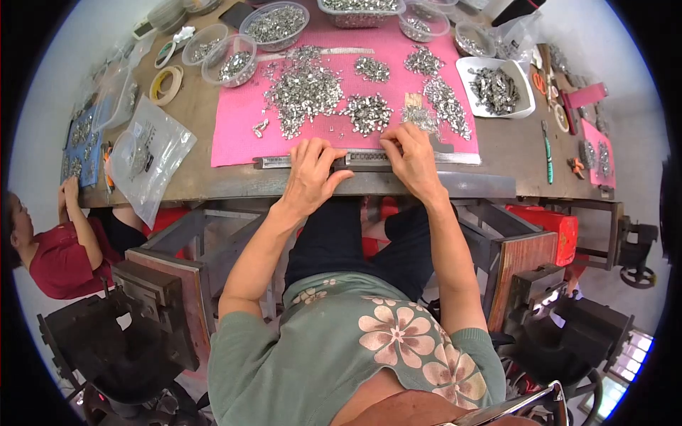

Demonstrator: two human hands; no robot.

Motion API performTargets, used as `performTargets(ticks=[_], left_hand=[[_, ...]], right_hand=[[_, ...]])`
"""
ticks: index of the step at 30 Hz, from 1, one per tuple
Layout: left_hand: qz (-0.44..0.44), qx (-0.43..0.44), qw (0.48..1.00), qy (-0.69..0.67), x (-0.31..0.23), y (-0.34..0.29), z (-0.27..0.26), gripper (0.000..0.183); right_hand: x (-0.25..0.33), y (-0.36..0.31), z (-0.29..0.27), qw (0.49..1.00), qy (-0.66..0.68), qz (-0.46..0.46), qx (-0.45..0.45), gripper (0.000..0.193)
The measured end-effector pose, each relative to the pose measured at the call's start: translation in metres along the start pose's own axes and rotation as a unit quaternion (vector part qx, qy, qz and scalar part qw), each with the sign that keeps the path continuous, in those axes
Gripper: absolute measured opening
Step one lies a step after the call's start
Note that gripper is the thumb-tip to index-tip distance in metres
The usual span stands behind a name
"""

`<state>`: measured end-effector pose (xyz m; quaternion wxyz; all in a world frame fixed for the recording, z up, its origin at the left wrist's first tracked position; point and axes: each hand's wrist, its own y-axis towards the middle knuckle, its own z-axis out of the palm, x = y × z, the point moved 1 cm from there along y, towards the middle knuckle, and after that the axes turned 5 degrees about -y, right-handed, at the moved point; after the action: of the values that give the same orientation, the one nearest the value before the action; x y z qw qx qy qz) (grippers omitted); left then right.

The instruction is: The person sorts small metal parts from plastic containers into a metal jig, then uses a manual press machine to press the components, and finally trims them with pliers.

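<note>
One slotted metal bar (366,157) lies between your hands at the centre of the frame, along the near edge of the pink mat (238,135). It looks stiff and fairly heavy for its width, and its smooth metal may slide under dry fingers — take hold across its two long edges, clear of the slots. Whether the dark length at its left end belongs to the same piece, you cannot tell from here.

Your left grip (309,177) lies over the bar, thumb spread from forefinger, though how hard it presses is unclear. Your right grip (414,160) has thumb and forefinger close together at the bar's far edge; you cannot tell whether they pinch anything.

Beyond, count one big heap of metal pieces (305,92) left of the mat's centre, four smaller heaps around its middle and right, and one patch of thin pins (421,117) above your right grip. The loose pieces look light, hard and slippery — best lifted singly, by their sides.

Farther out, one white tray (526,106) of darker parts stands upper right, at least six clear tubs line the top, and one tan tape roll (174,91) lies upper left on the surface (206,106).
</note>
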<state>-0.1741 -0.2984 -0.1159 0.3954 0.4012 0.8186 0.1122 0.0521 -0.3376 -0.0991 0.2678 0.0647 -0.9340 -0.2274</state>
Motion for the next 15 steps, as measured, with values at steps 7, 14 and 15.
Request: performTargets(ticks=[7, 14, 15], left_hand=[[0.001, -0.003, 1.0, -0.024, 0.001, 0.002, 0.0, 0.045], [-0.008, -0.004, 1.0, -0.03, 0.002, 0.001, 0.0, 0.045], [-0.006, -0.004, 1.0, -0.03, 0.001, 0.003, -0.002, 0.045]], right_hand=[[0.023, -0.013, 0.006, 0.998, 0.042, -0.034, -0.028, 0.014], [0.024, -0.017, 0.004, 0.999, 0.016, -0.042, -0.019, 0.013], [0.023, -0.016, 0.002, 0.999, 0.028, -0.042, -0.017, 0.013]])
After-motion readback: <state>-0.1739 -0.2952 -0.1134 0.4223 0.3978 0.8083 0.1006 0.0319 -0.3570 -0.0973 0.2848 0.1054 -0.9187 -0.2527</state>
